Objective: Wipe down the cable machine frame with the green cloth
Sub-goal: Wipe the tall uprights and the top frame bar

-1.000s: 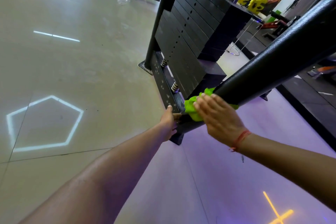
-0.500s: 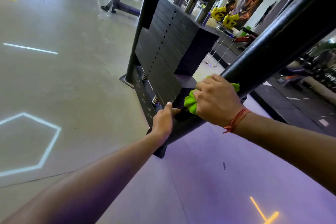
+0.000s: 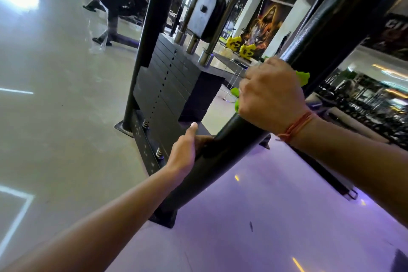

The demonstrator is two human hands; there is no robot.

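Green cloth (image 3: 303, 77) is showing only as scraps in the head view, peeking out above and below the right hand (image 3: 270, 95), whose fingers are curling round it and pressing it against the slanted black post of the cable machine frame (image 3: 326, 35). The left hand (image 3: 187, 150) is sitting lower on the same post, thumb raised and fingers wrapping behind the tube, apparently bracing it. By my reading the wipe is in mid-stroke on this post, with the long upper stretch looking untouched; the next move is likely calling for sliding the cloth up along the tube while keeping it wrapped so it is not slipping out.

Room along the post is looking open above the cloth. To the left, the weight stack (image 3: 167, 86) with its chrome guide rods (image 3: 194, 44) is standing near but apart from the post, leaving a gap for knuckles. Below, the post is ending at a floor plate (image 3: 163, 218) on the pale floor (image 3: 55, 117), an edge to mind on any downward pass.
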